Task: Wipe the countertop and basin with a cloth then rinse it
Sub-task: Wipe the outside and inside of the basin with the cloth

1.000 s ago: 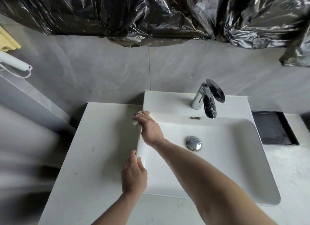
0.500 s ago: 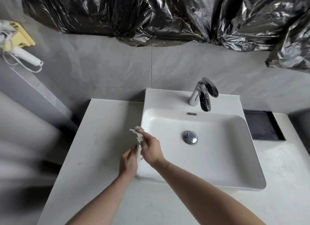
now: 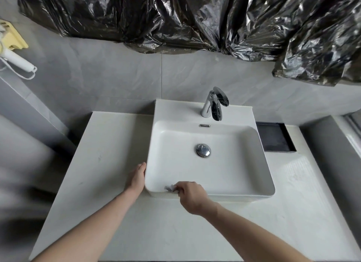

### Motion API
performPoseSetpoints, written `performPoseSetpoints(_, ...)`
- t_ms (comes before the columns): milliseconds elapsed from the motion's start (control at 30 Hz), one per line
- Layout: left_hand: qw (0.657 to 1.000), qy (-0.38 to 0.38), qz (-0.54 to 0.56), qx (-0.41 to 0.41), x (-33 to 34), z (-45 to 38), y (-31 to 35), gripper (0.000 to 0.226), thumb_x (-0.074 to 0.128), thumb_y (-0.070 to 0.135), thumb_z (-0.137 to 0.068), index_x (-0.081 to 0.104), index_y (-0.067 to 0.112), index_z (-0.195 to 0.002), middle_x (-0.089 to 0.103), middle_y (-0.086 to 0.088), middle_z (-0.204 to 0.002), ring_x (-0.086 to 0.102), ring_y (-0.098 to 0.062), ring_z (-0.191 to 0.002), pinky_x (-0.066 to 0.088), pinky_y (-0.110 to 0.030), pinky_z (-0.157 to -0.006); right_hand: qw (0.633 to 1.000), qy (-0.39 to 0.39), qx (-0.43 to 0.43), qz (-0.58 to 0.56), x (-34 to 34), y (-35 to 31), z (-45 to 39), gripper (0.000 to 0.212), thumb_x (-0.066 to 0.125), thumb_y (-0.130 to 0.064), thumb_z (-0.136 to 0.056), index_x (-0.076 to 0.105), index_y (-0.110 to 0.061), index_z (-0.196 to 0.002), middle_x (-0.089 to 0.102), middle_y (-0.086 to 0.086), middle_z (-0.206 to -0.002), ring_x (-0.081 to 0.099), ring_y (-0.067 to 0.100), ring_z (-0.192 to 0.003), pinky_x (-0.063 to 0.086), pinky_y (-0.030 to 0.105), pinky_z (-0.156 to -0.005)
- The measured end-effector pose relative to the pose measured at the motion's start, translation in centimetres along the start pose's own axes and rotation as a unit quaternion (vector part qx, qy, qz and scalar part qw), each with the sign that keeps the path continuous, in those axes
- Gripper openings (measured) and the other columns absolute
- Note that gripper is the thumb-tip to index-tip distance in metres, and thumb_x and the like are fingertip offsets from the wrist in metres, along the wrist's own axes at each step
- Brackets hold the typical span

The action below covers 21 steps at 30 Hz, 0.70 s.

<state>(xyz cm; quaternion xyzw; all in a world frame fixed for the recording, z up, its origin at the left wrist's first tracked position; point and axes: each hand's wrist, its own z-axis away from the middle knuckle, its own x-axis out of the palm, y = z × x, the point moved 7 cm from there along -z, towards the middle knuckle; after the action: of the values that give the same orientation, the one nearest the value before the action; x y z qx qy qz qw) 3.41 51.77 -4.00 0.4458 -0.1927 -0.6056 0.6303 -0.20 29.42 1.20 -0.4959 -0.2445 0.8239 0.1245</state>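
The right hand (image 3: 190,196) pinched a small crumpled cloth (image 3: 169,188) between curled fingers and pressed it against the near left corner of the white basin (image 3: 259,144), right on the rim. The left hand (image 3: 137,178) lay flat against the basin's outer left wall, fingers straight and together, its edge resting on the pale counter (image 3: 101,164) — both forearms reached in from the near side. A chrome drain plug (image 3: 203,150) sat in the middle of the bowl, and a chrome faucet (image 3: 214,103) stood at the far rim (its spout angled down over the bowl). To the right of the basin a black tray (image 3: 275,137) was set on the counter. Crinkled black plastic sheeting (image 3: 195,17) hung across the grey wall above.
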Motion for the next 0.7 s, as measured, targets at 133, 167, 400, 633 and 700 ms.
performPoseSetpoints(133, 0.990, 0.001, -0.115, 0.084, 0.4, 2.0, 2.0, 0.040, 0.046, 0.024, -0.104, 0.044, 0.014, -0.065, 0.048, -0.001, -0.062, 0.046, -0.024, -0.069, 0.032, -0.034, -0.058, 0.986, 0.011, 0.128, 0.108, -4.9, 10.0, 3.4, 0.035, 0.035, -0.022, -0.099, 0.069, -0.023, -0.102, 0.074, 0.007, -0.111, 0.064, 0.037, -0.100, 0.042, 0.037, -0.075)
performPoseSetpoints(167, 0.986, -0.003, -0.141, 0.091, 0.4, 1.9, 2.0, 0.041, 0.045, 0.024, -0.105, 0.042, 0.015, -0.065, 0.045, -0.001, -0.060, 0.043, -0.024, -0.068, 0.030, -0.035, -0.057, 0.979, 0.015, 0.156, 0.130, -6.4, 12.3, 4.3, 0.034, 0.035, -0.022, -0.099, 0.069, -0.022, -0.101, 0.075, 0.008, -0.110, 0.065, 0.037, -0.100, 0.041, 0.037, -0.074)
performPoseSetpoints(400, 0.978, -0.035, -0.193, 0.071, 0.5, 1.3, 2.2, 0.028, 0.041, 0.028, -0.105, 0.056, 0.013, -0.087, 0.059, -0.009, -0.089, 0.053, -0.026, -0.085, 0.034, -0.032, -0.070, 0.977, 0.000, 0.191, 0.095, -8.8, 13.2, 3.4, 0.030, 0.045, -0.020, -0.095, 0.050, -0.027, -0.067, 0.073, 0.010, -0.095, 0.063, 0.036, -0.089, 0.041, 0.034, -0.069)
performPoseSetpoints(633, 0.977, -0.034, -0.199, 0.068, 0.7, 1.2, 2.2, 0.033, 0.041, 0.027, -0.105, 0.059, 0.004, -0.090, 0.062, -0.017, -0.092, 0.056, -0.030, -0.091, 0.042, -0.037, -0.078, 0.999, -0.004, 0.030, -0.018, 0.0, 0.2, -4.0, 0.039, 0.048, -0.017, -0.093, 0.073, -0.028, -0.122, 0.076, -0.001, -0.122, 0.068, 0.027, -0.114, 0.052, 0.032, -0.094)
performPoseSetpoints(700, 0.975, -0.033, -0.206, 0.070, 0.8, 1.2, 2.1, 0.030, 0.041, 0.026, -0.105, 0.053, 0.011, -0.083, 0.057, -0.012, -0.089, 0.049, -0.024, -0.085, 0.035, -0.034, -0.072, 0.999, -0.030, 0.018, -0.019, 2.2, -1.8, -4.2, 0.043, 0.044, -0.022, -0.094, 0.070, -0.031, -0.127, 0.073, 0.002, -0.128, 0.066, 0.030, -0.117, 0.050, 0.031, -0.097)
